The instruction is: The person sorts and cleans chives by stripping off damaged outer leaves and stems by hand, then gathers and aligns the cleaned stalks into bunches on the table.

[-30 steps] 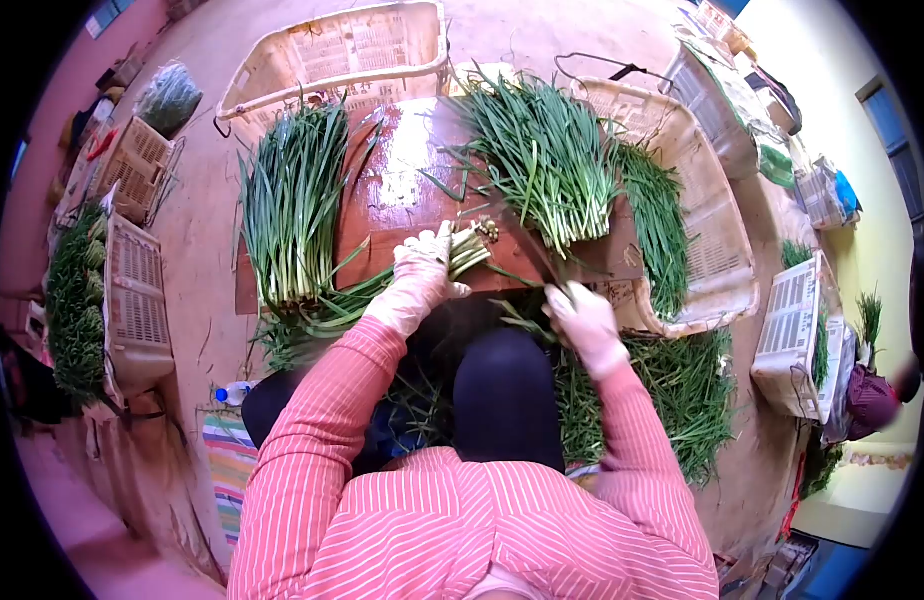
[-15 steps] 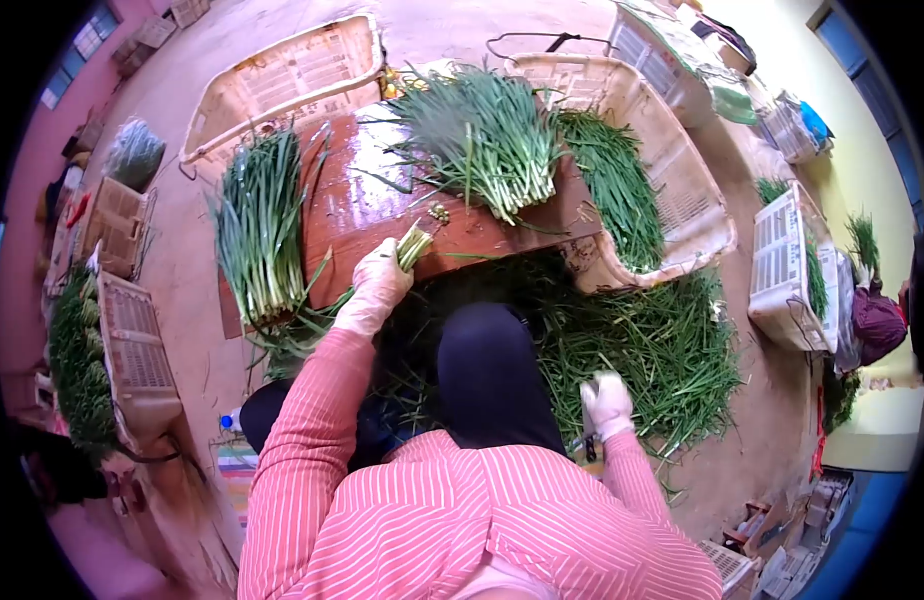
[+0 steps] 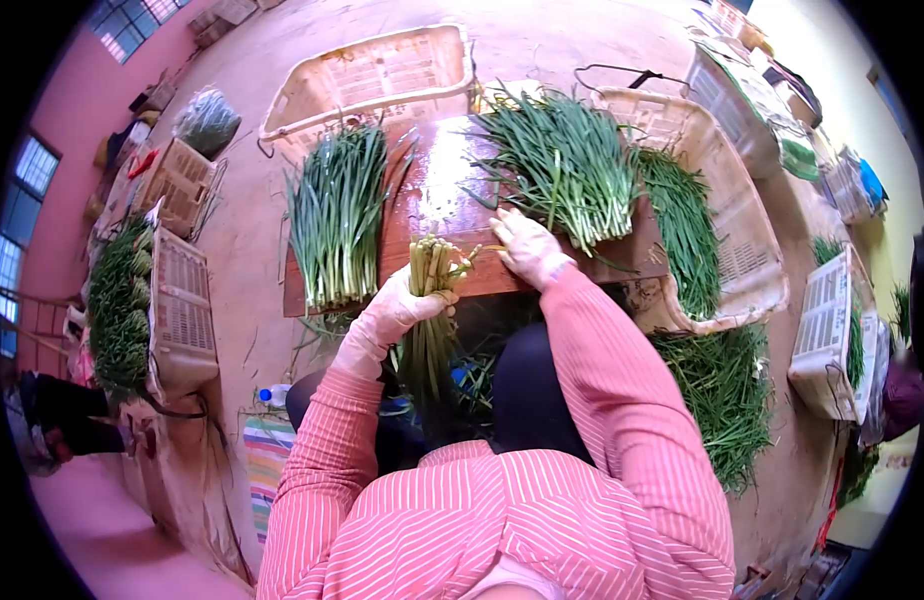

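Note:
My left hand (image 3: 407, 308), in a pale glove, is closed around a bunch of chives (image 3: 432, 355) in front of the table's near edge. The pale cut ends point up and the green leaves hang below. My right hand (image 3: 527, 248), gloved too, lies on the brown wooden table (image 3: 432, 215) with its fingers stretched out toward the left. Just beyond it rests a large pile of chives (image 3: 572, 165), pale ends toward me. Another pile of chives (image 3: 337, 215) lies at the table's left side.
A crate (image 3: 722, 130) with chives stands right of the table; another crate (image 3: 372, 75) is behind it. Loose leaves (image 3: 722, 400) cover the floor at right. More filled crates stand at left (image 3: 182, 310) and far right (image 3: 822, 330). A person's legs (image 3: 72, 415) show at far left.
My right hand has come up from beside my right knee onto the table. My left hand has drawn the bunch toward me and turned it upright. The view has shifted.

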Demonstrator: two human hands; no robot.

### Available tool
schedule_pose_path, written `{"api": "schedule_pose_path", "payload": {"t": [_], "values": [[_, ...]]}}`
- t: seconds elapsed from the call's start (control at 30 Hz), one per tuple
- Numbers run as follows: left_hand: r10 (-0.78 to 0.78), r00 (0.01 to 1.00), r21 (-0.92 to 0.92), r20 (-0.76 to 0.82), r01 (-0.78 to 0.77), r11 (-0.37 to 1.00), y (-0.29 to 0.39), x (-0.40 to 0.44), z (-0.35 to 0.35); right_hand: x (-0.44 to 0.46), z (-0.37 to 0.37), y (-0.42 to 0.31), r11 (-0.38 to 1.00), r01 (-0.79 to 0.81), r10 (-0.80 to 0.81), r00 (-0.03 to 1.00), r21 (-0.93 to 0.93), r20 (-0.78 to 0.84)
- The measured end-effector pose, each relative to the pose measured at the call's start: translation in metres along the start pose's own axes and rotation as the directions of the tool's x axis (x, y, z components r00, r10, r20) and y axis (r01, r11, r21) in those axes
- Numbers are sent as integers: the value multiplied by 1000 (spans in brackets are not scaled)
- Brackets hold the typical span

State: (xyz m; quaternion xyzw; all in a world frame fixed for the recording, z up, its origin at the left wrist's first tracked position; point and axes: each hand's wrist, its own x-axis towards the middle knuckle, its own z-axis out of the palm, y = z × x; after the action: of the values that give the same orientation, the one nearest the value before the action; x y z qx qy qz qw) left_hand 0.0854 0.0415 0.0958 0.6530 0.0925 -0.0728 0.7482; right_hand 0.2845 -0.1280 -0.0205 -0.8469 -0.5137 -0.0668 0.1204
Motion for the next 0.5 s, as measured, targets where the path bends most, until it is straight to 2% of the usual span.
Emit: {"api": "schedule_pose_path", "payload": {"t": [0.03,0.1,0.13,0.17,0.23,0.3,0.37,0.4,0.43,0.5], "values": [[12,1000,-17,18,-12,1000,-1,-3,-2,-20,-5,2,998,59,-59,998,-19,-34],[50,998,-70,31,-47,996,7,-10,-1,-68,-38,-4,995,81,-79,996,-52,45],[86,995,-120,57,-78,990,10,-13,2,-90,-57,-7,998,15,-4,986,-64,166],[88,993,-127,72,-79,989,12,-13,3,-101,-88,-12,990,-92,128,906,-106,404],[79,983,-36,167,-74,997,12,-13,7,-114,-130,-24,944,-317,265,890,87,370],[60,977,-39,207,-53,998,13,-13,23,-109,-147,-46,884,-204,205,978,421,44],[86,986,-173,145,-60,983,18,-17,51,-86,-154,-74,581,-116,170,985,806,19],[86,962,-93,259,-64,994,21,-17,53,-76,-145,-92,297,-100,176,983,950,48],[53,946,-59,319,-36,998,22,-18,57,-66,-137,-107,-13,-59,165,985,998,60],[-18,895,-46,446,43,998,-1,-16,49,-51,-151,-132,-409,-194,47,971,891,234]]}}
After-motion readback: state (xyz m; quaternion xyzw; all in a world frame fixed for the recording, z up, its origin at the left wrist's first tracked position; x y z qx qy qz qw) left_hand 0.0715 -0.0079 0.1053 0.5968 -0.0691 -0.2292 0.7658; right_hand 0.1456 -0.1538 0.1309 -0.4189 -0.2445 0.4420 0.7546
